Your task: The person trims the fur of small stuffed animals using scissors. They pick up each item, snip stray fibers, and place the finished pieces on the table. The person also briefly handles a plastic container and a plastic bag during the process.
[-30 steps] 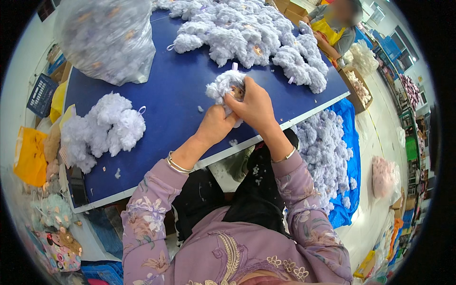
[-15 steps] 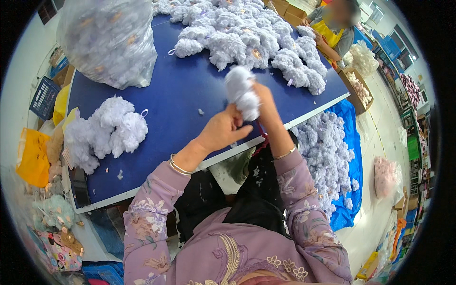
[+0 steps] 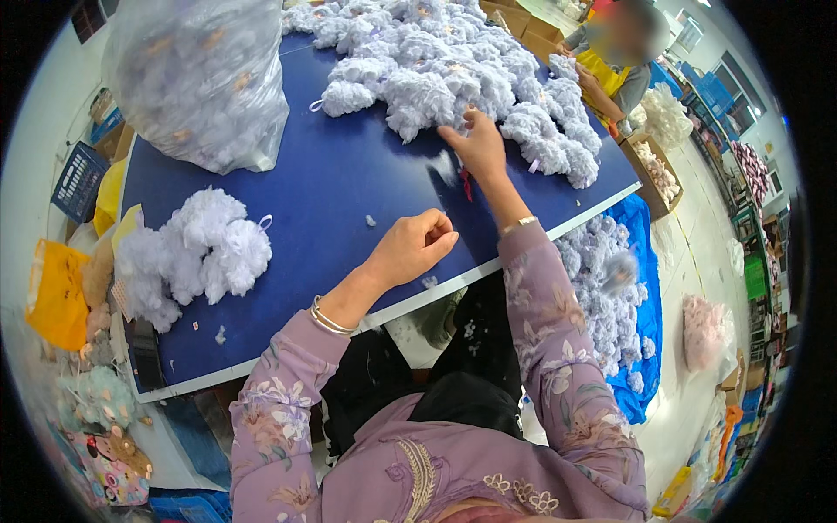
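Observation:
My right hand (image 3: 479, 150) reaches to the near edge of a pile of fluffy pale-lilac plush pieces (image 3: 427, 74), thumb and forefinger apart. A short red cord (image 3: 466, 185) shows beneath its palm; whether the palm holds anything is hidden. Over the table near its front edge, my left hand (image 3: 411, 247) is closed, fingers curled and thumb alongside, with nothing visible in it. More fluffy plush pieces (image 3: 205, 240) lie to its left, one with a small ribbon loop. A blurred plush piece (image 3: 620, 272) is above the heap (image 3: 602, 322) on blue sheeting at right.
The blue table (image 3: 340, 187) has a pale edge and bits of fluff. A large clear bag (image 3: 196, 96) of plush stands at its far left. Across the far right corner a person in a yellow apron (image 3: 608, 77) works beside a cardboard box (image 3: 656, 174).
The plush piece has left my hands, and a blurred one now appears above the right-hand heap. My right hand has moved forward to the pile; my left hand stays near the table's front edge.

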`<state>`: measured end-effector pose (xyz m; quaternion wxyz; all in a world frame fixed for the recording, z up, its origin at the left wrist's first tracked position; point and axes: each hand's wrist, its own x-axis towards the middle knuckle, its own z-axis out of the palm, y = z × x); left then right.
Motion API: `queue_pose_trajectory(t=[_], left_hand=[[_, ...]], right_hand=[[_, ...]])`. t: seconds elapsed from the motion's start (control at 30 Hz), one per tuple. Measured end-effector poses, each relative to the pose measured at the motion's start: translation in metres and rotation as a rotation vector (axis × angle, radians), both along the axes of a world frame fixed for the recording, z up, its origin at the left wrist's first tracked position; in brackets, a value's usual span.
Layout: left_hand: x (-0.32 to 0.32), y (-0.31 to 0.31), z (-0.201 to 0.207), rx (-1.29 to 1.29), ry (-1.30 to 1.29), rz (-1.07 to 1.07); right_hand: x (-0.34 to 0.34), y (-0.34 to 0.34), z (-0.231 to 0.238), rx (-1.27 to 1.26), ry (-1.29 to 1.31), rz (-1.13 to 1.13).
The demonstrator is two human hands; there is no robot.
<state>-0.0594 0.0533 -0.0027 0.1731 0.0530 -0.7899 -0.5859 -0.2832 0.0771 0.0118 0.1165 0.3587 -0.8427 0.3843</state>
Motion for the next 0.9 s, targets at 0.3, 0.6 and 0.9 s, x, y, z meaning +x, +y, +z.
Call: queue_pose_trajectory(t=[0.3,0.6,0.9], left_hand=[[-0.001,-0.006,-0.004,0.01,0.044,0.092],[-0.007,-0.009,-0.009,0.127,0.063,0.146],[-0.004,-0.018,-0.008,0.154,0.072,0.193]], right_hand=[[-0.006,-0.003,-0.013,0.167,-0.038,-0.049],[0.005,0.045,-0.008,0.007,-0.11,-0.044],[0.001,0.037,-0.015,0.021,-0.153,-0.056]])
